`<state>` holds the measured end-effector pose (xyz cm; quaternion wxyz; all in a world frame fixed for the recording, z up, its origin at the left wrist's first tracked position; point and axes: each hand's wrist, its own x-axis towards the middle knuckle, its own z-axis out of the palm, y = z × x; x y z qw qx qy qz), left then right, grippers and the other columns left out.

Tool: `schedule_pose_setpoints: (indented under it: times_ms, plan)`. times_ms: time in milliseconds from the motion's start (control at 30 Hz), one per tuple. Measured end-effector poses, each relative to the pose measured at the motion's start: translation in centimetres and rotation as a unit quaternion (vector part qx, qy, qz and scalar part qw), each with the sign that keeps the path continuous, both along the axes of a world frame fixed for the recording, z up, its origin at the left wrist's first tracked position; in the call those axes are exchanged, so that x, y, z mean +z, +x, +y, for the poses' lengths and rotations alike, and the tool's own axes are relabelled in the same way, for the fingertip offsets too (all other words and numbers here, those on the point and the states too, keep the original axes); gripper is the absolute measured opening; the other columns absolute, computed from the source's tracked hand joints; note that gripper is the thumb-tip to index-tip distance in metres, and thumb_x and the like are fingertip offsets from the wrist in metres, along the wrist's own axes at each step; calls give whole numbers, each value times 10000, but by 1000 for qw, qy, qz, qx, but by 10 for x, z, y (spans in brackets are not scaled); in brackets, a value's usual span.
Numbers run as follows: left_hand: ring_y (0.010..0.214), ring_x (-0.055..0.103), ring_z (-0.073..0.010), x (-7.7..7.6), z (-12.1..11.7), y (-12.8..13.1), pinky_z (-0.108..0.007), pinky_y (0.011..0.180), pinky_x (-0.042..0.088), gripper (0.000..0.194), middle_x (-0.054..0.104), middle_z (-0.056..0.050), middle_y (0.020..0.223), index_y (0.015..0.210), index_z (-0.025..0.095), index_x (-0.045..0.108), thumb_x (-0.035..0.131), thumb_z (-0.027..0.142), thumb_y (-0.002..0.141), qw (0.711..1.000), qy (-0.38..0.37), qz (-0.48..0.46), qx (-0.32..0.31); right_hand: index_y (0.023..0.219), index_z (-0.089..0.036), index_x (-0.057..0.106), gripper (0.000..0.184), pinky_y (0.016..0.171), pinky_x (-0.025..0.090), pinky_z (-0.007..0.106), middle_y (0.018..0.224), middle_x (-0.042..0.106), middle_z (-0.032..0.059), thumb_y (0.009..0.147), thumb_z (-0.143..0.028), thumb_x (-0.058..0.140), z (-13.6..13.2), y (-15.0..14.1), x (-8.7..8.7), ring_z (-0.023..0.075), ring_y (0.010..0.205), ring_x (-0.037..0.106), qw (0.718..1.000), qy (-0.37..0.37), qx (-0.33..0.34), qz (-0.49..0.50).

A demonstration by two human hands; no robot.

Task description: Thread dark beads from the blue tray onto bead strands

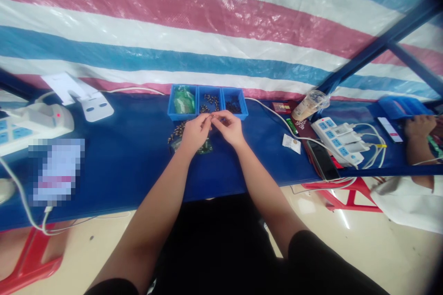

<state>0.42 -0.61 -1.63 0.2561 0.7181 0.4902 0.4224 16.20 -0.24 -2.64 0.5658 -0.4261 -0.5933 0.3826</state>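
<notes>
My left hand and my right hand meet at the fingertips in front of a blue divided bin. Both are pinched closed around something too small to make out. Under and beside my left hand lies a pile of small brass-and-black parts, next to a dark clear plastic bag. In the bin, the left compartment has a green plastic bag, the middle one loose brass-coloured parts, and the right one small black parts.
To the right are a tilted plastic drink cup, a white packet, a dark phone and a power strip with cables. Leftward stand a white stand, another power strip and a blurred-out phone. Another person's hand is at far right.
</notes>
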Motion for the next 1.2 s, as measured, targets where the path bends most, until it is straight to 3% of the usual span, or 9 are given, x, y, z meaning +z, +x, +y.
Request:
schedule_pose_setpoints:
  times_ms: [167,300,433,633,900,1200]
  plan:
    - [639,667,-144,0,1,0,-254,680,505,309,724,-17,740,1111,207,724,492,383,1009,1000,6,1,10,981,-268,747,282,768,586,329,1080,728,52,806,-488,769,0,0,2,165,884,673,999,-10,-2,33]
    - [633,664,-141,-1,2,1,-253,668,500,306,724,-15,737,1101,202,724,505,392,1003,1000,9,-1,27,994,-253,732,349,690,574,302,929,750,34,761,-505,798,4,1,1,161,820,690,995,-49,-14,91]
    - [624,659,-140,-3,2,1,-255,664,500,301,720,-13,726,1088,200,726,509,389,999,999,11,-6,31,1029,-253,730,407,587,527,268,776,706,-10,742,-532,799,12,7,0,123,653,634,984,-78,-87,135]
    - [615,650,-139,-4,2,0,-261,654,497,290,717,-12,729,1079,204,726,518,386,991,999,9,-12,35,1185,-218,685,511,578,521,259,956,729,51,879,-621,611,20,22,-1,135,740,674,967,-88,-161,179]
    - [617,644,-136,-5,2,0,-265,657,500,276,715,-13,732,1073,206,726,528,377,988,999,3,-16,40,1085,-212,716,415,454,436,225,804,698,4,858,-558,685,18,24,2,81,555,575,962,-84,-150,214]
    - [615,644,-138,-5,2,0,-273,666,497,265,711,-10,731,1074,209,726,531,365,987,999,-1,-10,38,792,-195,641,346,428,424,221,704,682,-9,800,-519,761,19,28,1,73,491,557,949,-72,-212,222]
